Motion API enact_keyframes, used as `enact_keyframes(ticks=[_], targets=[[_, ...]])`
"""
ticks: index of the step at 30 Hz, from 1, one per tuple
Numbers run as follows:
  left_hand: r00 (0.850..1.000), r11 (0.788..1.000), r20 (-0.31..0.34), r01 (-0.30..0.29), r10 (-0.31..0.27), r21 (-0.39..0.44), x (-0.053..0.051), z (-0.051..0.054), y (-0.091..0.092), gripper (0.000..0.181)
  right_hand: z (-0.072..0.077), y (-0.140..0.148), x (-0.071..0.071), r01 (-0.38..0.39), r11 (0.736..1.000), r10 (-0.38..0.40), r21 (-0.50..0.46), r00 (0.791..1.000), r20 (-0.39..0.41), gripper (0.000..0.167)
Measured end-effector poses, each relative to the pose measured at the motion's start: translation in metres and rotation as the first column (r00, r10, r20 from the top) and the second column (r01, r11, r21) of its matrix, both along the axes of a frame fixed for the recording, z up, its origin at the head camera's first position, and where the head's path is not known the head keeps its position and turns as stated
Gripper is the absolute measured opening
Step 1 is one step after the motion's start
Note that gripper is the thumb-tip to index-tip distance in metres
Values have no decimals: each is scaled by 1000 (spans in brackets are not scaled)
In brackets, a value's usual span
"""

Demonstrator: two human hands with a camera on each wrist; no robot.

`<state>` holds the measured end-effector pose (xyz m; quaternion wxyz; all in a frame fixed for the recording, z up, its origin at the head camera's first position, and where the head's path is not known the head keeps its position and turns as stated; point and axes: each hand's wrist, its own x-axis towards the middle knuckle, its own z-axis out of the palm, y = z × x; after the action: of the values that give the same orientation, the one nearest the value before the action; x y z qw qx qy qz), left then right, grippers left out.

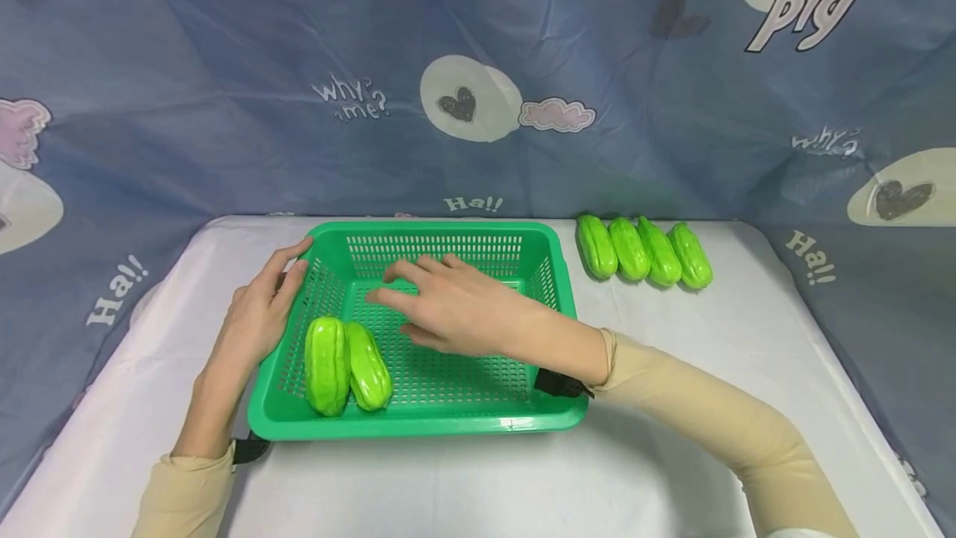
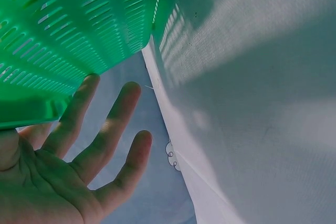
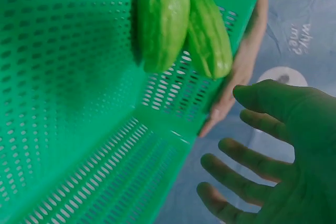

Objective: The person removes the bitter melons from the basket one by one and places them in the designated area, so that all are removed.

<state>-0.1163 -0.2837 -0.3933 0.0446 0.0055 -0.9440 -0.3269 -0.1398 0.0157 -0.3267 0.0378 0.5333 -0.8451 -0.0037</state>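
Observation:
A green plastic basket (image 1: 418, 426) with slotted walls stands on the table. Two bright green ridged bitter melons lie side by side in its near left corner, a thicker one (image 1: 326, 365) and a slimmer one (image 1: 369, 368). My left hand (image 1: 257, 314) rests against the basket's left rim; in the left wrist view its fingers (image 2: 107, 135) stretch out fairly straight, one touching the slotted wall. Above the basket's middle hovers my right hand (image 1: 456, 305), fingers spread and loosely bent, holding nothing. The right wrist view shows this hand (image 3: 278, 161) apart from both melons (image 3: 164, 24).
Several more bitter melons (image 1: 629, 249) lie in a row on the white tablecloth (image 1: 672, 339), right of the basket near the back edge. A blue printed curtain (image 1: 635, 48) hangs behind the table and along its sides.

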Motion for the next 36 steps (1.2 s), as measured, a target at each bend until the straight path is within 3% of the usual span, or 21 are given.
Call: enact_keyframes(ticks=[6, 16, 23, 36], targets=[[1000, 1000, 8, -3, 3, 3, 0, 0, 0, 58, -13, -11, -1, -31, 998, 32, 58, 999, -18, 52], [1000, 1000, 16, -6, 6, 3, 0, 0, 0, 57, -33, -28, 6, -151, 973, 157, 177, 987, -19, 51], [1000, 1000, 23, -6, 6, 1, 1, 1, 0, 58, -41, -33, 12, -168, 945, 180, 280, 983, -20, 56], [1000, 1000, 14, -9, 9, -3, -1, 1, 0, 57, -44, -34, 13, -153, 943, 149, 296, 988, 37, 49]])
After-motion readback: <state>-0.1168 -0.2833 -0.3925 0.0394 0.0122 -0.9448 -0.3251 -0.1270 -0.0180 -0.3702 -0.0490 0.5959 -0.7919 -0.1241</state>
